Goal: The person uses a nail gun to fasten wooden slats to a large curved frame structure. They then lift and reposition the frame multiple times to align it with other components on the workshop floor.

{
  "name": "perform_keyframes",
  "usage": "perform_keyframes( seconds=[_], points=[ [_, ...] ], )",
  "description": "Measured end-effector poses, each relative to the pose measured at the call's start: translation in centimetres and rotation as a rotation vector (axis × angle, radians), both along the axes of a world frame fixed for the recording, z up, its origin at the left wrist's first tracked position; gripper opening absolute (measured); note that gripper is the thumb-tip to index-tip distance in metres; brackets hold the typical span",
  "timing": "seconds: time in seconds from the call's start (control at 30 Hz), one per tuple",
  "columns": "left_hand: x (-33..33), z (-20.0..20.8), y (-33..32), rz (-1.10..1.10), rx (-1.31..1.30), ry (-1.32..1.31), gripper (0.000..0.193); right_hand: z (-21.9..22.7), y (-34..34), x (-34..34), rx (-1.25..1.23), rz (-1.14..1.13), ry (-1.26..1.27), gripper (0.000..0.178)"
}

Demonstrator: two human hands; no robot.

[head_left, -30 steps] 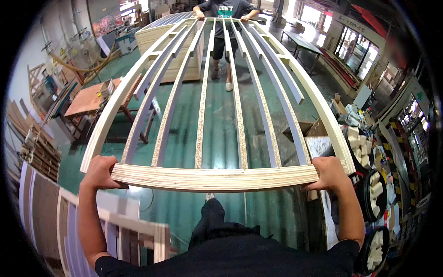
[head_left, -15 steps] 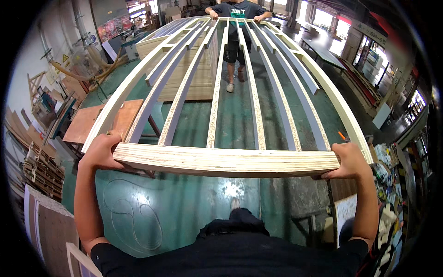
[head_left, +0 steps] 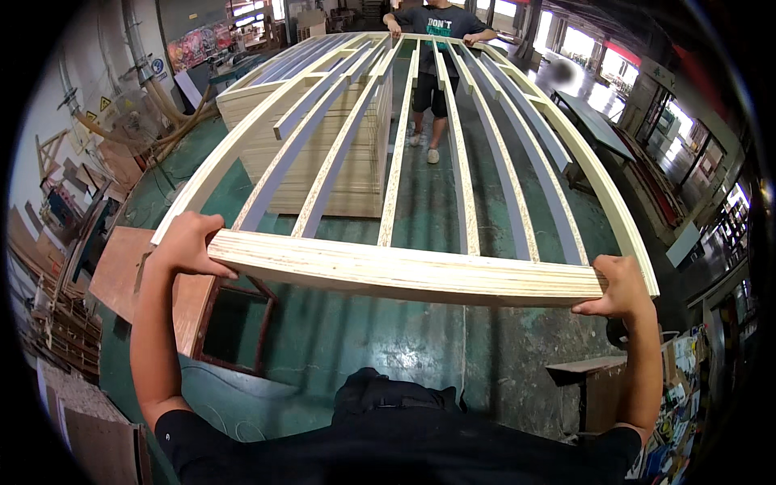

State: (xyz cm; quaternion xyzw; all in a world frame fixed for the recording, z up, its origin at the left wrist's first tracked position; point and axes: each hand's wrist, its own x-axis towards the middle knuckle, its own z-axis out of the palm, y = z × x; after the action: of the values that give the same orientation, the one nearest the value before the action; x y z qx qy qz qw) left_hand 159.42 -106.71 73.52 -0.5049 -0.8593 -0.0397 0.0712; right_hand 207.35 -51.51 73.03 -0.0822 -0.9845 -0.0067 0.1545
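Green floor (head_left: 396, 343) shines across a big workshop, with bright windows (head_left: 622, 65) far off on the right. Above that floor is a big wooden frame (head_left: 394, 190), held up in the air between two people. It is made of long strips, with a thick pale front board (head_left: 408, 267) across the near end. Most strips run all the way to that board, but an outer one on each side stops short. The left hand (head_left: 187, 244) is wrapped around the board's left end. The right hand (head_left: 621, 288) is wrapped around its right end. At the far end stands a co-worker (head_left: 440, 24), with both hands at that edge too, but they are too small to see just how they grip.

It looks like the lifting is done, and the near end is not yet put down on anything. I can't tell if the far part touches the tall stack of boards (head_left: 364, 178) on the left. Another frame (head_left: 295, 61) with purple strips lies on top of that stack. Below the left hand is a brown table (head_left: 129, 271). Out to the right is a long table (head_left: 594, 125), and a brown box (head_left: 602, 396) sits below the right hand.
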Motion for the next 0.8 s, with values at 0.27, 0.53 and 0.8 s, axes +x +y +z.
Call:
perform_keyframes(
  seconds=[0.27, 0.53, 0.8],
  points=[
    [-19.9, 0.5, 9.9, -0.048, 0.066, 0.03, 0.078, -1.4, 9.9, -19.5, 0.022, -0.016, 0.056, 0.084],
    [-37.4, -0.8, 18.1, -0.037, 0.046, 0.057, 0.077, -3.4, 19.1, -37.8, 0.09, 0.021, 0.115, 0.092],
    [-51.1, -0.1, 28.2, -0.088, 0.094, 0.07, 0.072, -3.9, 29.5, -52.3, 0.031, -0.001, 0.131, 0.094]
  ],
)
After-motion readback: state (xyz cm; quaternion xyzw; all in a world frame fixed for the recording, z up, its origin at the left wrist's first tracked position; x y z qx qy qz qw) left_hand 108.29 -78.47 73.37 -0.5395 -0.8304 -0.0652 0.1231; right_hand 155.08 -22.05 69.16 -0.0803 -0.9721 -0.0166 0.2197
